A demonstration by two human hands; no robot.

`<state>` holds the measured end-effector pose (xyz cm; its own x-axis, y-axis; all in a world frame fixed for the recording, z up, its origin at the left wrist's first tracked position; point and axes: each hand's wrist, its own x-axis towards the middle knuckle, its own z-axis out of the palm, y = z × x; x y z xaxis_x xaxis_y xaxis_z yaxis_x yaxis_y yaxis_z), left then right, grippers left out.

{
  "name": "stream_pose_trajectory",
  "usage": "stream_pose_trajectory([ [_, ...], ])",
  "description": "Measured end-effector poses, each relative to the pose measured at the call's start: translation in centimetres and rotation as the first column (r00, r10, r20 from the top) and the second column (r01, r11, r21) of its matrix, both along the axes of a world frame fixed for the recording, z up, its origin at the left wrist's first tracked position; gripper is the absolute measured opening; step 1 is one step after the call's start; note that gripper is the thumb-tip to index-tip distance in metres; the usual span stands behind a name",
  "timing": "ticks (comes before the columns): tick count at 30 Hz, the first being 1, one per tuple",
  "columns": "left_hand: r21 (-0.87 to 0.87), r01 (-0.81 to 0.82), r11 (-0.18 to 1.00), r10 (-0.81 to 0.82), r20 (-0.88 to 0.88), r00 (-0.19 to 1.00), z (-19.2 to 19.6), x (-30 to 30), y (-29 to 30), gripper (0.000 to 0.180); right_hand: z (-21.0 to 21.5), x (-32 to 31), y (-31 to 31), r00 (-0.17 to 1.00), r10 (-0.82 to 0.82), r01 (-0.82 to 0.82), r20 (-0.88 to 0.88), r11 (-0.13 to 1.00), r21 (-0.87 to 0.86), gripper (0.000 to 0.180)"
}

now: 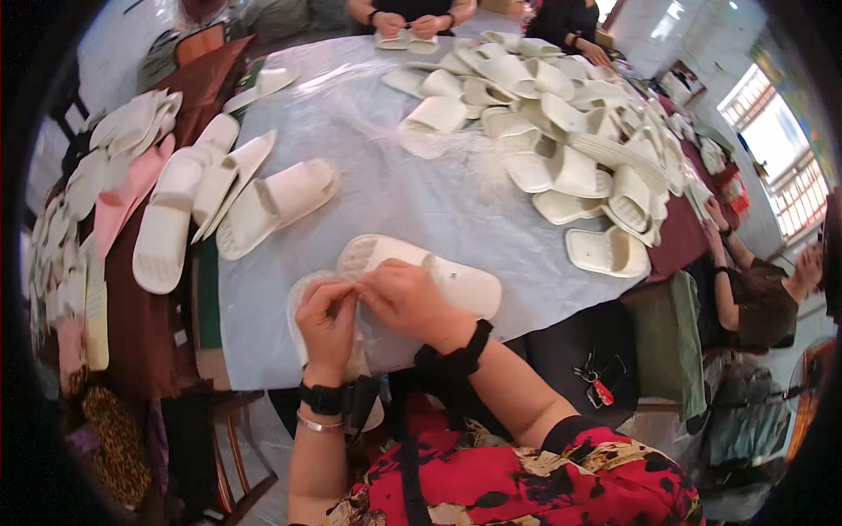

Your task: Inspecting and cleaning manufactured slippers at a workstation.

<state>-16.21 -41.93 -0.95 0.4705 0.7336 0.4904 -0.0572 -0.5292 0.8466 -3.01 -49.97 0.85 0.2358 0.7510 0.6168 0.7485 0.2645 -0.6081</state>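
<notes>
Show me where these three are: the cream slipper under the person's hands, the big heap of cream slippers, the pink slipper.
cream slipper (pixel 456 285): head view, on its strap.
heap of cream slippers (pixel 561 131): head view, middle of the heap.
pink slipper (pixel 123 197): head view, on its sole.

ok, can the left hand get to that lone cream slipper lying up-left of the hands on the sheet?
Probably yes: the left hand is busy on a slipper, but only bare table cover lies between it and the lone slipper.

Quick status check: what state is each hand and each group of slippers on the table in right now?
left hand: pinching at the near slipper
right hand: fingers closed on the same spot
near slippers: two, lying flat under the hands
slipper row: overlapping, at left
slipper pile: heaped loosely, far right
</notes>
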Motion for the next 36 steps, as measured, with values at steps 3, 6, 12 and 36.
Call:
stream_pose_trajectory([
  [3,0.020,0.009,1.000,-0.009,0.002,1.000,-0.1,-0.3,0.1,0.008,0.3,-0.2,0.1,0.999,0.011,-0.011,0.031,1.000,-0.004,0.007],
  [6,0.009,0.027,1.000,-0.027,-0.015,1.000,0.2,-0.1,-0.1,0.006,0.3,0.0,0.1,1.000,0.006,-0.005,0.011,0.998,-0.062,0.012],
  [12,0.013,0.032,0.999,-0.031,-0.057,0.998,0.8,0.0,-0.4,0.005,0.0,0.3,-0.2,1.000,0.020,-0.020,-0.022,1.000,-0.020,0.012],
  [36,0.088,0.029,0.996,-0.022,-0.073,0.997,-0.4,0.0,0.2,0.007,-0.2,0.4,-0.3,0.998,-0.030,0.035,0.062,0.997,-0.073,0.018],
])
